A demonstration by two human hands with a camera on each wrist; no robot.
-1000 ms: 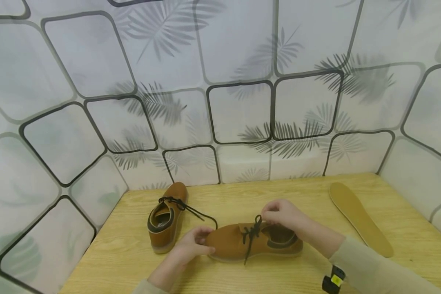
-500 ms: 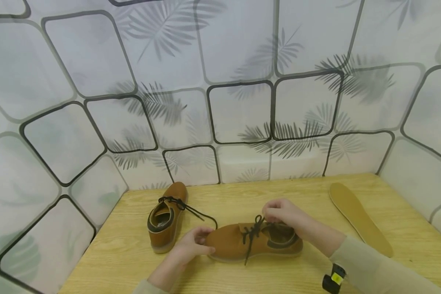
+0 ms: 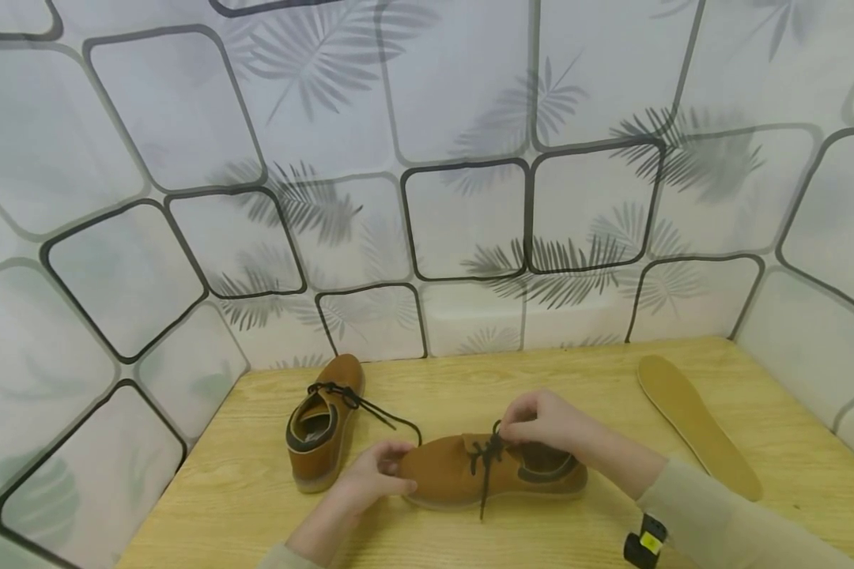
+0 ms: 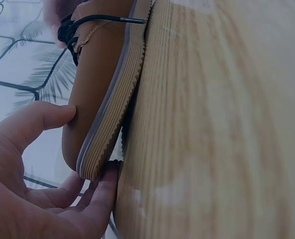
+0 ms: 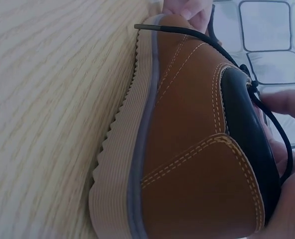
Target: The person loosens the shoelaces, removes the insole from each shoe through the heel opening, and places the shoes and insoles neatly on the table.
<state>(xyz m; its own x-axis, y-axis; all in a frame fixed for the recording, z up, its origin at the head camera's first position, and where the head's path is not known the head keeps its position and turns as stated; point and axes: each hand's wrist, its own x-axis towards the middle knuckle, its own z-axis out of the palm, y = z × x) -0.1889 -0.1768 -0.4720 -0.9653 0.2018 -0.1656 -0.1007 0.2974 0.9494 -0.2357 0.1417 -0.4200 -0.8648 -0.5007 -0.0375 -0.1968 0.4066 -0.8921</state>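
Brown shoe (image 3: pixel 437 470) stands on the wooden table (image 3: pixel 213 506), its toe gripped by the left hand (image 3: pixel 372 472); the right hand (image 3: pixel 549 423) pinches its black lace (image 3: pixel 489 454) and partly hides the shoe's opening. Second shoe (image 3: pixel 316 464), with light lining visible inside, stands at left, and an insole (image 3: pixel 696 425) lies at right.

This looks like a small work nook, boxed in on three sides; whether it belongs to a home, a workshop or a studio cannot be told. Pale walls (image 3: pixel 462 221) printed with rounded dark-lined squares and grey palm leaves rise around a wood-grain counter (image 3: pixel 576 367), right at its edges.
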